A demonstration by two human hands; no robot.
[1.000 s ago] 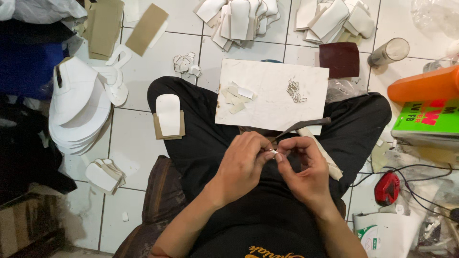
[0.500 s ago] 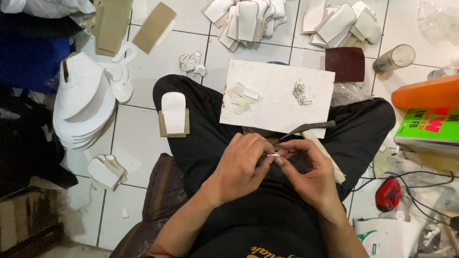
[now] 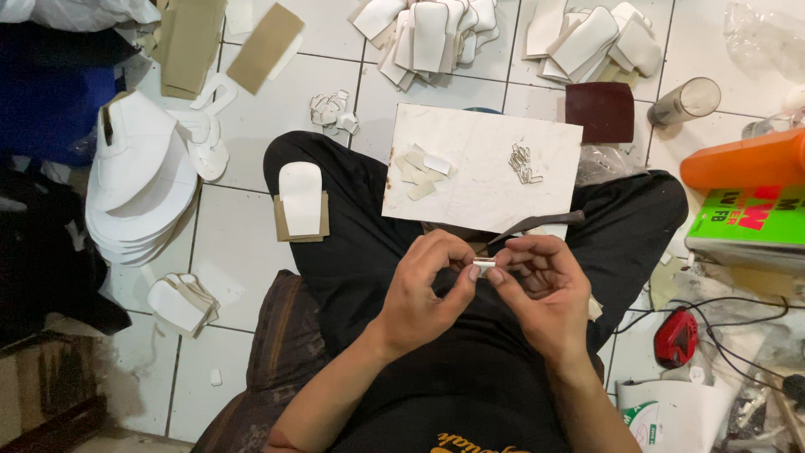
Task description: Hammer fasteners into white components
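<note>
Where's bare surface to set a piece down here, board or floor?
Bare: the white board's near-left part, between the paper scraps and metal clips; floor tile between the white sole stack and the left knee. Crowded: the cut-piece piles along the top, and the right side by the orange bottle.

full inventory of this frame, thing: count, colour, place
small strip: 1, white, pinched between both hands' fingertips
board: 1, white, on the lap
cut scraps: several, beige and white, board's left part
metal clips: small heap, silver, board's right part
dark tool: 1, below the board
tongue-shaped piece: 1, white on tan backing, on the knee
stacked cut-outs: pile, white, floor left
red square: 1, dark red, floor
left hand: 1, at the strip
right hand: 1, at the strip
</note>
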